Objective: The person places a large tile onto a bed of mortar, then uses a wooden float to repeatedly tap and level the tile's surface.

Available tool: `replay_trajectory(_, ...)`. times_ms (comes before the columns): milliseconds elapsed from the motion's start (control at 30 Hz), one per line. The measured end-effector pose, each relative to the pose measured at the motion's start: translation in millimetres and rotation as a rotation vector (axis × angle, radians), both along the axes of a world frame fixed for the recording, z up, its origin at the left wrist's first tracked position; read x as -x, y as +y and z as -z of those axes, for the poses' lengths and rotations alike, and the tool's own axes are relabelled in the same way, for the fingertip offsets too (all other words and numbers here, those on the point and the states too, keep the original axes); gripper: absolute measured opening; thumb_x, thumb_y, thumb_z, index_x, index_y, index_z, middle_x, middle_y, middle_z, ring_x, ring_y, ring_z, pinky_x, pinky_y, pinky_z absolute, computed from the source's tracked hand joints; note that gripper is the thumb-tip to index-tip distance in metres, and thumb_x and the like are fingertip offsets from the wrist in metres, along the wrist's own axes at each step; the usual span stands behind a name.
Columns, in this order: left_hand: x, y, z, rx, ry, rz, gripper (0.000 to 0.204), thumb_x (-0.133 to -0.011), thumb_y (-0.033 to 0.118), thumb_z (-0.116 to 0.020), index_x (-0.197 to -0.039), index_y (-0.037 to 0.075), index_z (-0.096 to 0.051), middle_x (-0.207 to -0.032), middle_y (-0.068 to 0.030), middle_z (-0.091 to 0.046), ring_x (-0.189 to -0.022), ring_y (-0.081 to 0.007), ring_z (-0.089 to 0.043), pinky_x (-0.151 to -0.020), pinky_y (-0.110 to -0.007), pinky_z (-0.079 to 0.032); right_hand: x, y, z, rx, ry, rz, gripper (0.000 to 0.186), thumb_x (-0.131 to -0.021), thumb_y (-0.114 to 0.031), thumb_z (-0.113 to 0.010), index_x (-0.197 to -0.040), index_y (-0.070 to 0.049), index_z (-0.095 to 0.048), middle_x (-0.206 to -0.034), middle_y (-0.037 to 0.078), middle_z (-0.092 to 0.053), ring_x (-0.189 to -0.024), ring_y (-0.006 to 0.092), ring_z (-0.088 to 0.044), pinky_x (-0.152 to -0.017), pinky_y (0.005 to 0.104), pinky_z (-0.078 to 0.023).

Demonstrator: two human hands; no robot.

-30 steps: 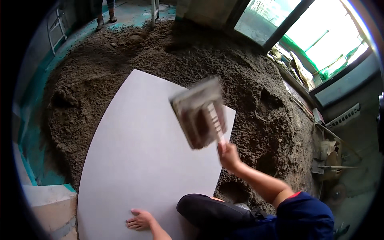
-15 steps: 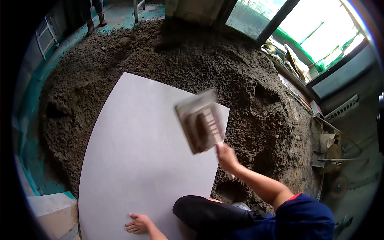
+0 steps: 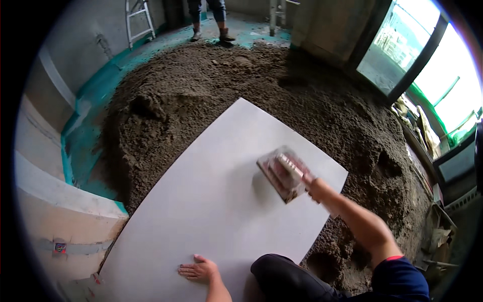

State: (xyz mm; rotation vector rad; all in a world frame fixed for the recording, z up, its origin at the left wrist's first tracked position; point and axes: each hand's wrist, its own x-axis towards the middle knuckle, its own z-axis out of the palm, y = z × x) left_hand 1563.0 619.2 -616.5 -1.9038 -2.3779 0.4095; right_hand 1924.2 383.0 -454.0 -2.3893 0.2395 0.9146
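A large pale sheet-like slab (image 3: pixel 211 201), probably a tile, lies before me on a mound of dark, damp-looking mortar or sand. My right hand (image 3: pixel 318 190) grips the pale handle of a square flat-headed beater (image 3: pixel 284 176). Its plate hangs tilted over the right half of the slab, casting a shadow on it; motion blurs the tool, and a gap seems to show beneath. Close to the slab's near edge, my left hand (image 3: pixel 200 270) lies flat on the surface, fingers stretched out, holding nothing. My dark-trousered knee (image 3: pixel 276 274) is beside the slab's near right edge.
Loose dark mortar (image 3: pixel 201 75) surrounds the slab's far and right sides. A low wall (image 3: pixel 65 211) stands at the left. Another person's legs (image 3: pixel 211 20) are at the back, by a metal ladder (image 3: pixel 140 22). A glass door (image 3: pixel 397 45) and tools line the right.
The view has swung left, showing more wall and the other person's legs. My right hand has brought the beater lower over the slab. My left hand stays flat on it.
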Motion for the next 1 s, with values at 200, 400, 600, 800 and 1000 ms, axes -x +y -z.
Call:
replay_trajectory(200,-2,3,4,-0.032,-0.123,-0.008,0.078,-0.092,0.047,-0.033,-0.142,-0.011,-0.014,-0.151,-0.0265,-0.009,-0.142,-0.0354,-0.008,-0.114,-0.043,-0.007,-44,0,-76,-0.573,-0.540,-0.031,0.048,-0.096,-0.049,-0.037,-0.072,-0.009,-0.047,-0.052,-0.004,-0.042,-0.039,0.0055,-0.038,-0.034,0.0221,-0.033)
replay_trajectory(400,-2,7,6,0.023,-0.137,0.004,0.079,-0.091,0.044,-0.033,-0.141,-0.013,-0.011,-0.151,-0.0267,-0.004,-0.142,-0.0362,-0.003,-0.114,-0.045,-0.004,-33,89,76,0.086,-0.624,-0.198,0.052,-0.096,-0.048,-0.034,-0.085,-0.001,-0.051,-0.060,0.012,-0.053,-0.045,0.0256,-0.050,-0.042,0.0416,-0.041)
replay_trajectory(600,3,5,8,-0.042,-0.170,0.056,0.079,-0.090,0.043,-0.037,-0.141,-0.012,-0.012,-0.151,-0.0253,-0.008,-0.142,-0.0351,-0.005,-0.114,-0.044,-0.005,-128,167,-2,-0.348,-0.079,-0.314,0.055,-0.095,-0.053,-0.038,-0.073,-0.005,-0.052,-0.054,0.001,-0.046,-0.040,0.0124,-0.039,-0.039,0.0315,-0.037)
replay_trajectory(800,0,13,20,-0.063,-0.204,0.036,0.080,-0.090,0.042,-0.038,-0.141,-0.013,-0.011,-0.151,-0.0274,-0.003,-0.142,-0.0376,0.000,-0.113,-0.047,-0.002,-95,125,-55,-0.655,-0.932,-0.278,0.048,-0.099,-0.046,-0.032,-0.068,-0.010,-0.042,-0.049,-0.002,-0.039,-0.040,0.0081,-0.041,-0.034,0.0239,-0.032)
replay_trajectory(1000,-1,10,17,-0.077,-0.215,0.018,0.078,-0.089,0.042,-0.037,-0.141,-0.013,-0.015,-0.151,-0.0267,-0.005,-0.142,-0.0361,-0.003,-0.114,-0.044,-0.003,-80,194,91,-0.068,-0.162,-0.249,0.061,-0.093,-0.060,-0.031,-0.072,-0.005,-0.048,-0.053,0.006,-0.050,-0.037,0.0167,-0.044,-0.036,0.0366,-0.038)
